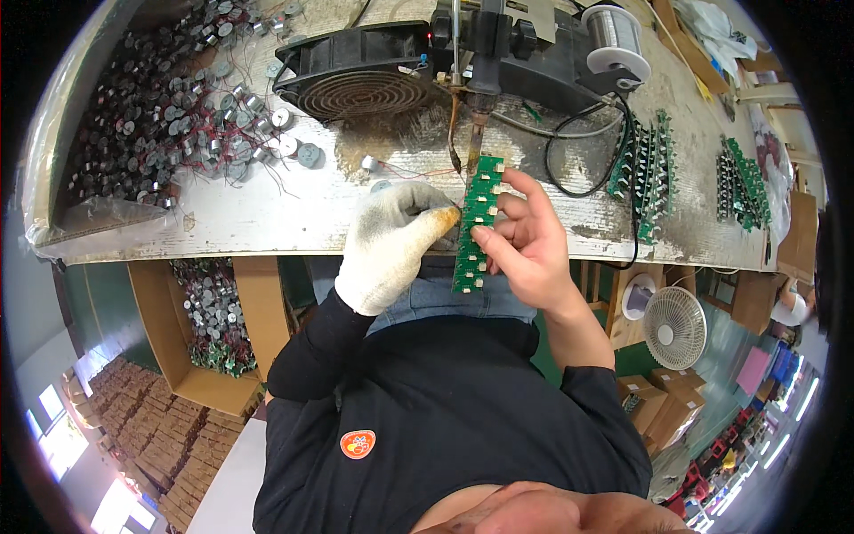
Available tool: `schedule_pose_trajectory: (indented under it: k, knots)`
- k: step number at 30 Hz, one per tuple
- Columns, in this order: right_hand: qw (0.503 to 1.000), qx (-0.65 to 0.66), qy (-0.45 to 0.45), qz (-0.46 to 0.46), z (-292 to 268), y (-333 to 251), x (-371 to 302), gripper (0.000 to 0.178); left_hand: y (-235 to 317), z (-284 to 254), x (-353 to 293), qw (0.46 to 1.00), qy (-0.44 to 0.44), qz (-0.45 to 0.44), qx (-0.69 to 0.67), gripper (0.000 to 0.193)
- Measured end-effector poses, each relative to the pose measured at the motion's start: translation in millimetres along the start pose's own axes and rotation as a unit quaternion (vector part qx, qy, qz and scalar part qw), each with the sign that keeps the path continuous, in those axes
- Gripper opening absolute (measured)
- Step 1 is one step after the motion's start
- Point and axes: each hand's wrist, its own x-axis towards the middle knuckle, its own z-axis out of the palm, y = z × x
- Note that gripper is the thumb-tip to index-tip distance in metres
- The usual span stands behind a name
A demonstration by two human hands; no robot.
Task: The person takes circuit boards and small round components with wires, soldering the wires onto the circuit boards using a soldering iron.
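Note:
My right hand [527, 245], bare, grips a long green circuit board strip [483, 200] between thumb and fingers, holding it upright near the table's front edge. Small pale connectors run along the strip. My left hand [391, 236] wears a white work glove with a stained fingertip. Its thumb and forefinger are pinched together against the strip's left edge; what they hold is hidden. Just above the strip's top end stands the soldering iron tip [477, 133], with a thin solder feed tube [455, 133] beside it. A small motor [370, 163] with red wires lies behind the glove.
A big heap of small wired motors [178, 116] fills the table's left. A black fan [356, 76] stands at the back, near a solder wire spool [616, 44]. A black cable [569, 191] loops on the right, before stacked green boards [654, 169]. An open carton [209, 392] sits below left.

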Motion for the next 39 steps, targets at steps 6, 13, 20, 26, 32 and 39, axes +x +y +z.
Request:
schedule_pose_trajectory:
  k: [6, 13, 20, 26, 32, 39]
  knots:
    - [1.000, 0.009, -0.001, -0.008, 0.1, 1.7, 2.4, 0.058, -7.1, -2.1, 4.3, 0.999, 0.006, 0.007, -0.047, 0.019]
    - [1.000, -0.008, 0.001, -0.016, 0.8, -1.4, 3.0, 0.060, -2.6, -2.6, 4.0, 0.997, -0.004, 0.000, -0.071, 0.020]
    - [1.000, -0.010, 0.005, -0.026, 0.9, 1.3, 2.0, 0.060, -5.0, -0.4, 2.4, 0.995, 0.005, -0.017, -0.098, 0.019]
    - [1.000, -0.008, 0.008, -0.028, 1.5, 5.4, -0.5, 0.060, -6.2, 0.9, 1.2, 0.995, 0.009, -0.010, -0.098, 0.018]
    - [1.000, -0.016, 0.010, -0.020, 2.3, 5.4, -1.9, 0.060, -7.5, 4.9, 2.1, 0.997, 0.030, 0.014, -0.077, 0.016]
    - [1.000, -0.005, 0.017, -0.019, 4.3, 4.6, -3.8, 0.061, -3.6, 8.4, 3.7, 0.995, 0.058, 0.046, -0.070, 0.014]
